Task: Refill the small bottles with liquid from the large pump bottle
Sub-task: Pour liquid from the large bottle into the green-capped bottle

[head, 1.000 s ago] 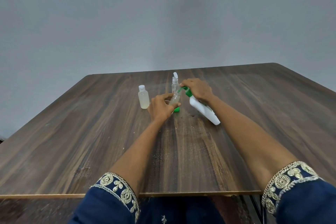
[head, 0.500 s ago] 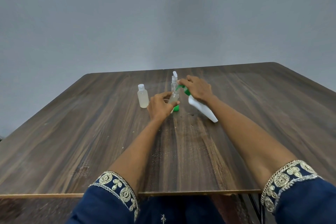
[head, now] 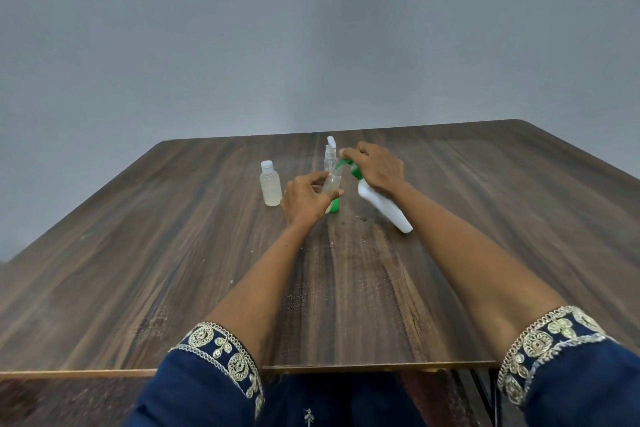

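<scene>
The left hand (head: 304,199) grips a small clear bottle (head: 331,183) mid-table; the right hand (head: 375,166) holds the tilted white pump bottle (head: 384,206), its green nozzle (head: 343,164) at the mouth. Filling seems underway; next comes steady pumping, nozzle kept aligned.

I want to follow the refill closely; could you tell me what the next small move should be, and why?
Probably press the green pump head down: the right hand holds the tilted pump bottle with its nozzle at the mouth of the small bottle gripped by the left hand.
</scene>
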The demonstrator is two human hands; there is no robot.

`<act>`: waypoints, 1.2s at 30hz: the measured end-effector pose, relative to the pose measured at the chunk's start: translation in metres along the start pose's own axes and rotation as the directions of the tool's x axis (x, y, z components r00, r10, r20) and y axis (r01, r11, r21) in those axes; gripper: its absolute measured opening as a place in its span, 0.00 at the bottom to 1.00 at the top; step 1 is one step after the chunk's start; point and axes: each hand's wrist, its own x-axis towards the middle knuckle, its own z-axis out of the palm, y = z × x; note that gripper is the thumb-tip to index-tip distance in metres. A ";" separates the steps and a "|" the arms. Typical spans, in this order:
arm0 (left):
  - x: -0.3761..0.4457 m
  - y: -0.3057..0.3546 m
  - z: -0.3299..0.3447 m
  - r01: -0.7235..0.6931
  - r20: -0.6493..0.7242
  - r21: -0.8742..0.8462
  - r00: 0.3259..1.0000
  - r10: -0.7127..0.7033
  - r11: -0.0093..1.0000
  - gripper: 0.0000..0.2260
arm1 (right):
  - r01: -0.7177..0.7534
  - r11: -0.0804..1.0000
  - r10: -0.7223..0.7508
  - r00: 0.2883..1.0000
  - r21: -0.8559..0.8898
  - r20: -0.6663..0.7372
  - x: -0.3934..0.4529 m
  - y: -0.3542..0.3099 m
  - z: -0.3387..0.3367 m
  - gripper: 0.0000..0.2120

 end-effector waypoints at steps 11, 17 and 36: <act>0.000 -0.001 0.002 -0.010 0.006 0.014 1.000 0.010 1.000 0.21 | 0.038 0.999 -0.038 0.997 -0.003 -0.071 -0.001 -0.002 0.003 0.16; 0.001 -0.001 0.002 -0.011 0.002 -0.004 1.000 0.011 1.000 0.22 | 0.044 0.999 -0.042 0.997 -0.029 0.063 0.003 -0.001 0.000 0.26; 0.003 -0.003 0.005 0.007 0.004 -0.008 1.000 -0.007 1.000 0.22 | 0.034 0.999 -0.033 0.999 -0.022 0.031 0.001 -0.002 0.001 0.19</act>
